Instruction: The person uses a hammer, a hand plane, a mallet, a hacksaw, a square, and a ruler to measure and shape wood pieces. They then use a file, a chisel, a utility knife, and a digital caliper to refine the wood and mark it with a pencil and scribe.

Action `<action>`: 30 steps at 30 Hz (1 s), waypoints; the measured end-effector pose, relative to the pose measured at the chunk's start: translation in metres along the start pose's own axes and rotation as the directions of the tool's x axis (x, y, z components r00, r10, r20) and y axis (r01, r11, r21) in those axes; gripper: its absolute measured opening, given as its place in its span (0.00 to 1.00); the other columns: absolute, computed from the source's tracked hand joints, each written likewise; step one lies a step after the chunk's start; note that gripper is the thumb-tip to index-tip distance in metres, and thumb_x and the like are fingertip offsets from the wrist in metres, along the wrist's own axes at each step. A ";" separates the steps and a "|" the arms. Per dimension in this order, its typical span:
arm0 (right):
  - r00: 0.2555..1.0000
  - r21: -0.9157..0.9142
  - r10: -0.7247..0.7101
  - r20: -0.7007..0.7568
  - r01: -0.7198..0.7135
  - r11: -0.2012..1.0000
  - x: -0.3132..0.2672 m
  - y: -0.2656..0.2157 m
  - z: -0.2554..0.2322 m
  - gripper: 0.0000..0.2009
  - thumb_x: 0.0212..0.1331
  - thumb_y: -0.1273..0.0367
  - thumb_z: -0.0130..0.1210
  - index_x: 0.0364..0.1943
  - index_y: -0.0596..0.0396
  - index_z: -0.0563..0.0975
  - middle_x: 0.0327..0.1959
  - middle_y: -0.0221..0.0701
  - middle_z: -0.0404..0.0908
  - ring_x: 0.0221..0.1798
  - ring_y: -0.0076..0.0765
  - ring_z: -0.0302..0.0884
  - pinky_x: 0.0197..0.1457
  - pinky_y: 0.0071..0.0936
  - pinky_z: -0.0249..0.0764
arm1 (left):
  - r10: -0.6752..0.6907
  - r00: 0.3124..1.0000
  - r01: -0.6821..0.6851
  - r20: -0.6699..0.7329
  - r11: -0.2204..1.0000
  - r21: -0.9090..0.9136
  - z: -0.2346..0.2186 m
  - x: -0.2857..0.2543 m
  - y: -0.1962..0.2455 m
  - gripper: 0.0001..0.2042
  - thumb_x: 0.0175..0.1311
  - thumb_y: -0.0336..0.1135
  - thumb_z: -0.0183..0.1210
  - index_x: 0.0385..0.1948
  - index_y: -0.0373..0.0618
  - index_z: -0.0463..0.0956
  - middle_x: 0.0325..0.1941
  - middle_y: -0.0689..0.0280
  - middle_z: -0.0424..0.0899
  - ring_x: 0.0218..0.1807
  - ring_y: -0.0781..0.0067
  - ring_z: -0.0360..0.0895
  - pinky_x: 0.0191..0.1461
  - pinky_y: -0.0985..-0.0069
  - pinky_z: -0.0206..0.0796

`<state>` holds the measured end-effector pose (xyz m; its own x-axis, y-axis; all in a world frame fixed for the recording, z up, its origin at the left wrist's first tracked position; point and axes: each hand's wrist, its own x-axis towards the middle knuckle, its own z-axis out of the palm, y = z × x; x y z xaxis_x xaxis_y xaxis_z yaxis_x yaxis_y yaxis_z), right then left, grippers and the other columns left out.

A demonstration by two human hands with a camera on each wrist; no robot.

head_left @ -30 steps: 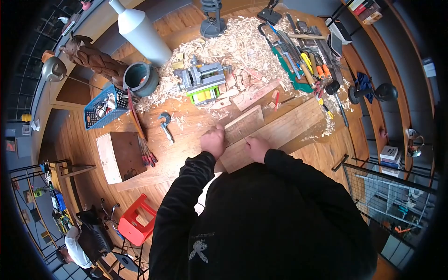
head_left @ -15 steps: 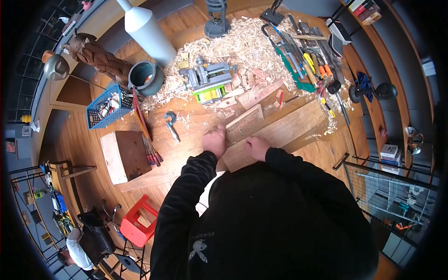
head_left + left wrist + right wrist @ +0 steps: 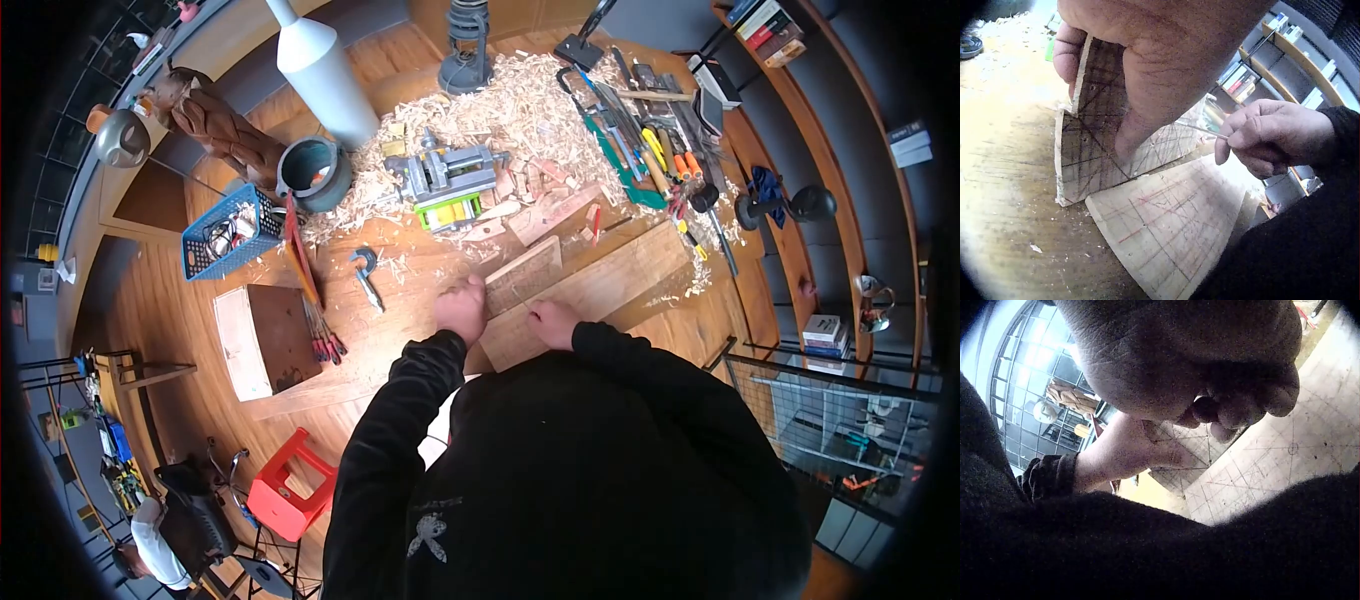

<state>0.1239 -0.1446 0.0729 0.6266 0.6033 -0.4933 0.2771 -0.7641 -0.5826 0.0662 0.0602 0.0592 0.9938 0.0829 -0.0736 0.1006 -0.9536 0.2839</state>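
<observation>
My left hand [image 3: 461, 308] grips the near left end of a short, notched board [image 3: 525, 274]; in the left wrist view its thumb lies on the pencil-lined face [image 3: 1082, 159]. A longer board [image 3: 625, 283] lies alongside, on the side toward my body, with a ruled grid and red marks on its surface [image 3: 1169, 219]. My right hand [image 3: 554, 323] is curled above the boards. The left wrist view shows it [image 3: 1279, 134] pinching a thin metal rod [image 3: 1200, 129], whose far end reaches the short board behind my left hand. In the right wrist view its curled fingers hide the rod.
Wood shavings [image 3: 520, 110] surround a vise [image 3: 452, 175] beyond the boards. Saws and handled tools lie at the back right. To the left are a clamp [image 3: 368, 280], a wooden box [image 3: 270, 340], a blue basket [image 3: 232, 235] and a dark pot [image 3: 315, 175].
The head view has shifted slightly, moving the surroundings within it. Both hands stay at about the same places on the boards, with their grips visibly unchanged.
</observation>
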 end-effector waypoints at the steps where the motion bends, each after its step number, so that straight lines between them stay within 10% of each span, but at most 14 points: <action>1: 1.000 -0.008 -0.008 0.005 0.008 1.000 0.001 0.001 0.000 0.13 0.62 0.62 0.46 0.35 0.59 0.76 0.37 0.50 0.79 0.43 0.60 0.77 0.49 0.49 0.72 | -0.003 1.000 0.003 0.002 1.000 -0.002 0.001 0.000 0.000 0.06 0.53 0.29 0.54 0.32 0.42 0.69 0.29 0.53 0.80 0.31 0.53 0.82 0.33 0.61 0.75; 30: 0.996 -0.071 -0.076 -0.035 0.073 0.995 -0.007 0.000 0.005 0.13 0.62 0.63 0.47 0.34 0.59 0.78 0.36 0.50 0.81 0.43 0.60 0.78 0.48 0.51 0.72 | -0.053 0.997 0.058 -0.056 0.994 0.095 0.009 -0.014 0.011 0.11 0.49 0.32 0.59 0.32 0.43 0.68 0.29 0.54 0.80 0.30 0.55 0.82 0.33 0.62 0.75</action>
<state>0.1160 -0.1483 0.0732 0.6290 0.6512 -0.4245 0.3731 -0.7320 -0.5701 0.0535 0.0456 0.0550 0.9882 0.1492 -0.0350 0.1531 -0.9704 0.1870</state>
